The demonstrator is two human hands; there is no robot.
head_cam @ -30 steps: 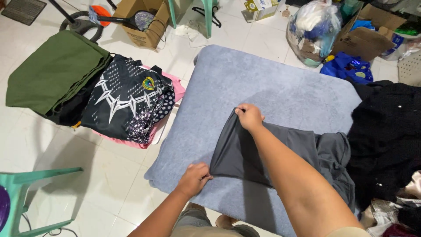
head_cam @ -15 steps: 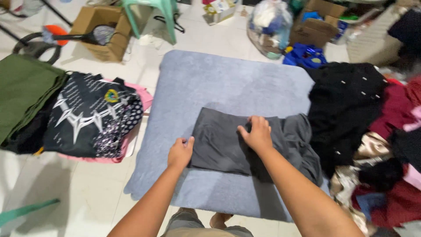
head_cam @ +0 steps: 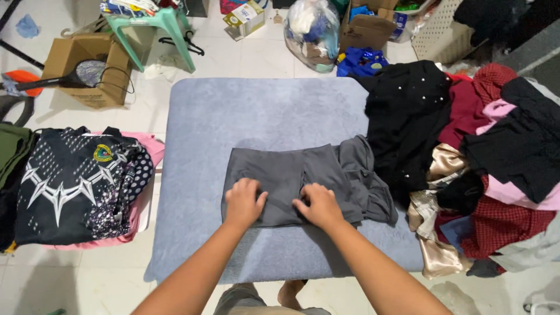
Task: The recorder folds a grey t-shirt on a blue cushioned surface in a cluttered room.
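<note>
Both hands press a folded dark grey garment [head_cam: 291,175] flat on the blue-grey padded surface [head_cam: 204,116].

The garment lies near the middle of the surface, its left part now a neat rectangle and its right end bunched loose toward the clothes heap. A second ago the hands held its left edge lifted and pulled taut; half a second ago it was laid down, and now the left hand [head_cam: 244,202] and right hand [head_cam: 318,205] rest side by side on its near edge, palms down, fingers curled loosely, gripping nothing. The fold looks set, with only the crumpled right end left untidy. To the right, touching the surface, sits a mixed pile of clothes [head_cam: 484,146] in black, maroon and pink. To the left, a stack of folded garments [head_cam: 76,181] topped by a black patterned shirt. Cardboard boxes [head_cam: 87,55] and a green plastic stool [head_cam: 157,26] stand beyond on the white tile floor [head_cam: 87,280].
</note>
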